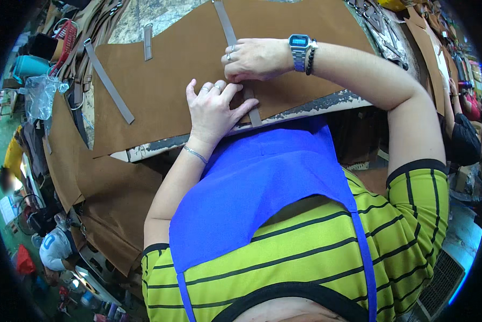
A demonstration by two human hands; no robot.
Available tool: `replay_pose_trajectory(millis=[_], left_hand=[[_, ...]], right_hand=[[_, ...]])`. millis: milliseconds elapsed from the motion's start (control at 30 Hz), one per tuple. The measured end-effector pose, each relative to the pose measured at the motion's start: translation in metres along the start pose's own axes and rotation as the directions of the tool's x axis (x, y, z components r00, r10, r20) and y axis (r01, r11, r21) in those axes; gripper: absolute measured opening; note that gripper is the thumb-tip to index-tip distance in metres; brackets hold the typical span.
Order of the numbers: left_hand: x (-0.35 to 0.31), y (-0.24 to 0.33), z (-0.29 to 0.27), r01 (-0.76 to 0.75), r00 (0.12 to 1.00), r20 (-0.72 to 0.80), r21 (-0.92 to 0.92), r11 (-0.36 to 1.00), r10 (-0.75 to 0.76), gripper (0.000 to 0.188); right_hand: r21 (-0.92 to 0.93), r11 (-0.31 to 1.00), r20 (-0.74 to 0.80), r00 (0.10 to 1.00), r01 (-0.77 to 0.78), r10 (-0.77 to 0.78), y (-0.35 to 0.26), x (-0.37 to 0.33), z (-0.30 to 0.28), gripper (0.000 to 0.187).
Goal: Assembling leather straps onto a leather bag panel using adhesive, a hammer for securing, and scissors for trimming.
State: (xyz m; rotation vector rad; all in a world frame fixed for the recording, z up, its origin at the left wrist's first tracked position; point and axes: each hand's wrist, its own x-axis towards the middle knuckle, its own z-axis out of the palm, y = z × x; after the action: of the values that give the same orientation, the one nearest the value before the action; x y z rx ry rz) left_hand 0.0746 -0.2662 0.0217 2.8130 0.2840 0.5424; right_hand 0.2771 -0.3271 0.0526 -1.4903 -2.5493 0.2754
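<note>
A large brown leather panel (171, 80) lies over the worktable. Across it runs a grey strap (255, 117), its middle covered by my hands. My left hand (213, 110) has its thumb across the lower part of this strap and its index finger bent beside it; the little finger sticks up. Just above, my right hand (256, 60) is closed over the strap with fingers curled down, and its fingertips are hidden under the hand. A second grey strap (109, 83) with a small buckle lies slanted on the left of the panel. One short grey strap piece (148, 43) rests higher up.
The table's worn edge (155, 147) runs close to my blue apron (273, 172). Bundled straps (93, 32) lie at the far left, and metal-fitted straps (377, 27) at the right. More brown leather (112, 198) hangs below left. Other people sit at both sides.
</note>
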Motion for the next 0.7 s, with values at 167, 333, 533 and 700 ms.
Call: replay_pose_trajectory(millis=[167,333,533,700], left_hand=[[0.0,-0.001,0.002,0.044,0.995,0.095,-0.002,0.999,-0.043,0.054],[0.009,-0.008,0.001,-0.082,0.98,0.19,0.126,0.989,0.057,0.075],[0.008,-0.006,0.003,-0.095,0.977,0.206,0.165,0.982,0.06,0.074],[0.007,-0.006,0.006,-0.074,0.991,0.123,0.184,0.98,0.052,0.074]], right_hand=[[0.317,0.87,-0.489,0.722,-0.376,0.49,0.023,-0.031,-0.014,0.008],[0.593,0.648,-0.387,0.536,-0.479,0.75,-0.014,-0.04,0.022,0.011],[0.651,0.541,-0.366,0.404,-0.533,0.838,-0.026,-0.014,0.026,0.018],[0.337,0.823,-0.574,0.594,-0.457,0.564,-0.037,-0.017,0.037,0.016]])
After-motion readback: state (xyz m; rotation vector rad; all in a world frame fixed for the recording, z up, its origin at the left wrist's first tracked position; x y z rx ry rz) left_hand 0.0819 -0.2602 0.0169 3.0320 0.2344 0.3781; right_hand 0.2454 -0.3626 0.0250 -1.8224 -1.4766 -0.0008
